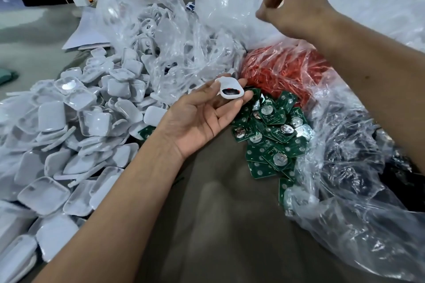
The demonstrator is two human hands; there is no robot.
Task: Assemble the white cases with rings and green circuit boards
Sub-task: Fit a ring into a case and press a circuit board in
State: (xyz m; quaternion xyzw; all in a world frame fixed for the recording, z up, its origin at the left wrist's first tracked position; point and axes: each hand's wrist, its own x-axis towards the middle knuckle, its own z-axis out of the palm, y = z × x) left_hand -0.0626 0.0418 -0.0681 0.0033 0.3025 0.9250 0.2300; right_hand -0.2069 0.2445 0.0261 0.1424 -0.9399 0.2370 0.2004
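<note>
Resting palm-up over the brown tabletop (220,232), the left hand (202,117) pinches a white case (230,91) at its fingertips, thumb on the upper rim and fingers curled beneath; the case's dark opening shows a red ring seated inside, and it sits at the far end of the hand, just above the palm. Left of that forearm spreads a heap of white case halves (69,135), some lying hollow side up. Just right of the held case lies a pile of green circuit boards (273,135) with round silver battery clips, spilling from a clear plastic bag (345,190). Beyond the boards sits a bag of red rings (282,69). Farther back, the right hand (296,4) is raised over crumpled clear plastic (220,7), its fingers curled with the tips pinched together; what they grip, if anything, cannot be told. Another bag of white cases (147,30) lies behind the heap
</note>
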